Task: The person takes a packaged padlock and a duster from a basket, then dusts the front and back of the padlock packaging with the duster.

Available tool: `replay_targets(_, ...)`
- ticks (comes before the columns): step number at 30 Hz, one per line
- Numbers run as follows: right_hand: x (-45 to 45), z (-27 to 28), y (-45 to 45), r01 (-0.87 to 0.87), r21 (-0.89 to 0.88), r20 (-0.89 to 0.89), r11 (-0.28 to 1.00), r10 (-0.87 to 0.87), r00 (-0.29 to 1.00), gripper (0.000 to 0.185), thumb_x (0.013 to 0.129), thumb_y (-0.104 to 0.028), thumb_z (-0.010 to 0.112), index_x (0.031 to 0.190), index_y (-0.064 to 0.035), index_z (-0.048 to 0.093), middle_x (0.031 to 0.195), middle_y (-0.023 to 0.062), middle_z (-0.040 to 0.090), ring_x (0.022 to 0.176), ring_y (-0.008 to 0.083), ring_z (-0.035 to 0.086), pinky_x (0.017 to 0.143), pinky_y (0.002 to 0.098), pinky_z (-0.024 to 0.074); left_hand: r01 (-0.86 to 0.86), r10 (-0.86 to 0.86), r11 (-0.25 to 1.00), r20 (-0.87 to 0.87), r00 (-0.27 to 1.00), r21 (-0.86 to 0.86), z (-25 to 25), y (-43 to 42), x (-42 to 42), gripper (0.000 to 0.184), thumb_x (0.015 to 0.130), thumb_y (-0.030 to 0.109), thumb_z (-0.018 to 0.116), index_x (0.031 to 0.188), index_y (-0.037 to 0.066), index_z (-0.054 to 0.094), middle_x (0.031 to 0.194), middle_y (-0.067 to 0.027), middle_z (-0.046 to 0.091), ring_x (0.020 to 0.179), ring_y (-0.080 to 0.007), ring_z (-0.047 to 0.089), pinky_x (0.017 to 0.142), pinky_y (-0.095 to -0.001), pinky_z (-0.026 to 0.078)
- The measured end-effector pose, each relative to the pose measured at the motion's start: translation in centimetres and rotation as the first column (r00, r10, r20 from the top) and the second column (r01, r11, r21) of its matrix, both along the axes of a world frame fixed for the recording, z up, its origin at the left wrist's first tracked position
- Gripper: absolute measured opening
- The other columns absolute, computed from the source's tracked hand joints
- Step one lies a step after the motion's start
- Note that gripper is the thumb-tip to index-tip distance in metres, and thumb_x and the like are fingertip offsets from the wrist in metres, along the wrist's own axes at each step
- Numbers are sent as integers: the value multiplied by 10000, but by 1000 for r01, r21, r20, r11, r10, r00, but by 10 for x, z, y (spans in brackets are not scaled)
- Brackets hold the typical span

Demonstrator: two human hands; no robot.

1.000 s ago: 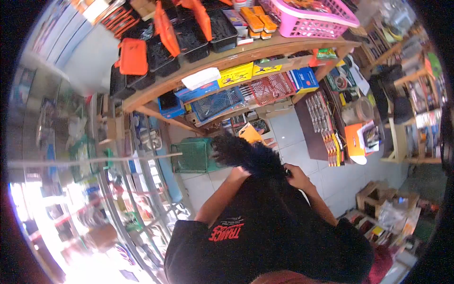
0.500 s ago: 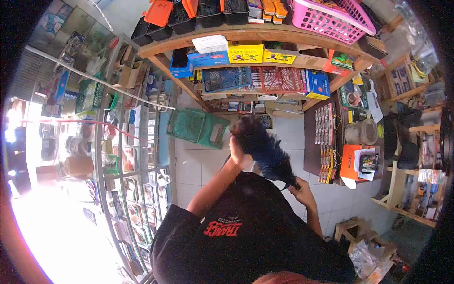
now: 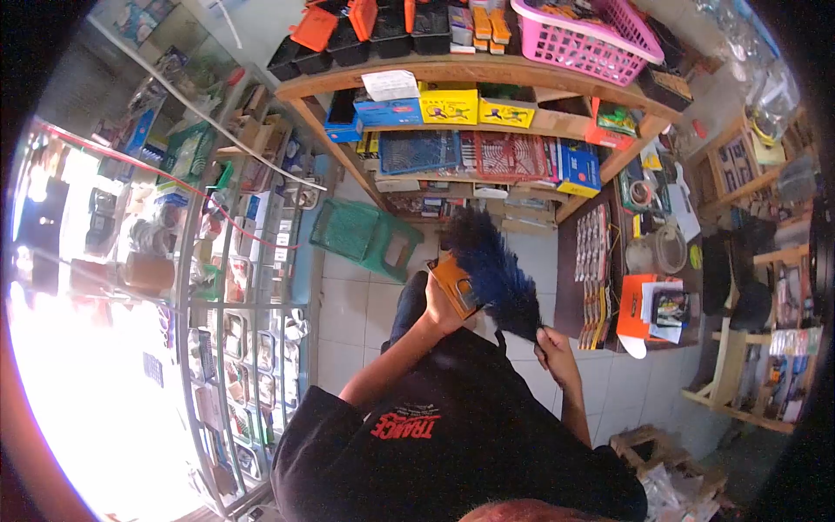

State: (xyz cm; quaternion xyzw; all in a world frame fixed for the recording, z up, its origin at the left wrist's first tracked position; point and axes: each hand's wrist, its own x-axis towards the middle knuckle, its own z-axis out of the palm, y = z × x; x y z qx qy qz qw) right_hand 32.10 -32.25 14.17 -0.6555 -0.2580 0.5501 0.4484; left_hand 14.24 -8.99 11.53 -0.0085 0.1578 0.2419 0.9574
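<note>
My left hand [image 3: 442,311] grips an orange-yellow box [image 3: 455,285] with a dark marking on its face, held in front of my chest. My right hand [image 3: 557,355] is closed round the lower end of a feather duster [image 3: 494,268] with black and dark blue feathers. The duster slants up and to the left, and its feathers overlap the right side of the box. Whether they press against it, I cannot tell.
Ahead stands a wooden shelf [image 3: 487,71] with a pink basket [image 3: 584,43], black bins and cartons. A green plastic stool [image 3: 396,248] is on the tiled floor. Glass cabinets [image 3: 184,287] line the left; a dark table [image 3: 570,278] with packs stands right.
The feathers have shifted a little to the right, and the orange-yellow box in my left hand now shows. My right hand has moved slightly down. The view has tilted a little.
</note>
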Motion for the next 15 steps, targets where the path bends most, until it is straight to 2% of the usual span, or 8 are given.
replay_targets(2, -2, 0, -2, -42, -26, -46, 999, 41, 998, 392, 1039, -359, 487, 747, -97, 485, 552, -41, 435, 439, 48, 372, 401, 240, 297, -50, 50, 999, -32, 998, 18, 10, -2, 0, 643, 941, 610, 363, 1357, 148, 525, 1306, -127, 589, 1214, -351, 552, 1045, -549, 415)
replay_targets(3, -2, 4, -2, -93, -53, -39, 994, 91, 995, 401, 1038, -361, 489, 742, -90, 488, 555, -42, 429, 453, 52, 368, 416, 247, 296, -45, 46, 998, -31, 998, 38, 9, -1, -2, 700, 918, 652, 359, 1385, 155, 513, 1333, -125, 578, 1239, -349, 537, 1068, -541, 395)
replay_targets(4, -3, 2, -4, -124, -67, 5, 990, 125, 992, 403, 1038, -361, 489, 742, -87, 488, 555, -43, 424, 458, 52, 365, 423, 250, 296, -50, 52, 997, -32, 998, 54, 8, -3, -6, 757, 895, 694, 354, 1413, 162, 500, 1360, -123, 567, 1264, -347, 523, 1092, -532, 376)
replay_targets(5, -2, -2, -7, -169, -80, 50, 982, 173, 984, 405, 1038, -361, 489, 742, -84, 489, 556, -44, 418, 463, 53, 361, 429, 252, 296, -50, 45, 997, 102, 994, 51, 1, -4, -12, 712, 915, 651, 351, 1376, 144, 546, 1353, -113, 579, 1241, -333, 545, 1080, -533, 389)
replay_targets(6, -3, -9, -8, -215, -87, 95, 973, 223, 970, 407, 1038, -360, 489, 742, -81, 490, 557, -46, 413, 468, 53, 358, 435, 254, 296, -77, 75, 996, 78, 994, 34, -4, -2, -14, 697, 923, 636, 347, 1364, 139, 558, 1341, -109, 589, 1230, -325, 554, 1076, -527, 395)
replay_targets(8, -8, -11, -9, -170, -52, 92, 984, 174, 980, 401, 1044, -334, 477, 734, -80, 484, 562, -44, 403, 491, 59, 358, 452, 260, 289, -123, 123, 992, 39, 992, 0, -8, 5, -12, 670, 938, 604, 338, 1341, 128, 581, 1316, -101, 608, 1208, -310, 572, 1068, -517, 405)
replay_targets(10, -6, -16, -4, -150, -138, 30, 979, 155, 987, 398, 1043, -338, 476, 740, -80, 482, 570, -37, 411, 497, 69, 365, 459, 265, 287, -130, 130, 991, 19, 991, -26, 7, 8, -11, 643, 955, 565, 317, 1315, 117, 605, 1280, -91, 631, 1168, -298, 594, 1039, -503, 429)
replay_targets(15, 3, -14, 17, -154, -163, 142, 975, 177, 974, 387, 1036, -346, 491, 765, -69, 497, 580, -28, 418, 499, 81, 382, 472, 280, 309, -144, 145, 989, 32, 989, -30, 10, 12, -15, 617, 960, 565, 358, 1371, 145, 546, 1334, -85, 598, 1200, -321, 575, 1033, -517, 433)
